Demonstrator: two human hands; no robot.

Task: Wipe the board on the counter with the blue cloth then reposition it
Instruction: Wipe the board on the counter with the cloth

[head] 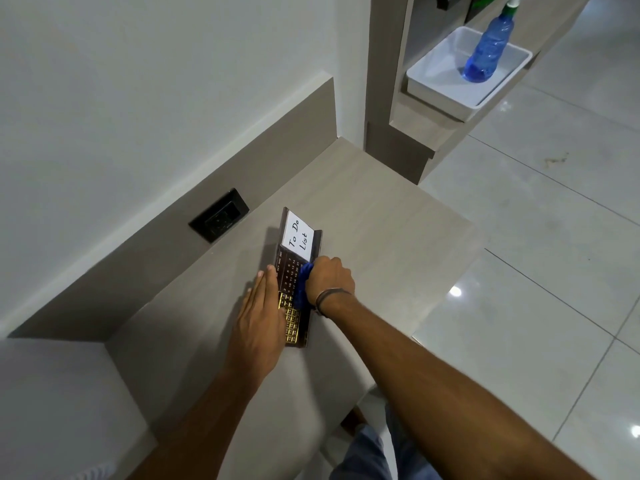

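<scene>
Board (pixel 289 271): dark, lying on the tabletop (pixel 381 216), white "To Do List" card at its far end.
Left hand (pixel 258 320): flat, on the board's left edge.
Right hand (pixel 330 278): fisted around the blue cloth (pixel 303 284), pressing it on the board.
Shelf: spray bottle (pixel 488 46) in a white tray (pixel 446 88).

White card (pixel 298 236) on the board (pixel 290 271), far end: "To Do List", black handwriting in two lines. Dark middle of the board: small pale month words along the left edge, "OCT", "NOV", "DEC", beside rows of small day numbers, among them 7, 14 and 21; the rest too small to read. Gold squares at the near end: tiny marks, not readable. Nothing readable on the bottle (pixel 489 46) or the tray (pixel 446 88)
</scene>
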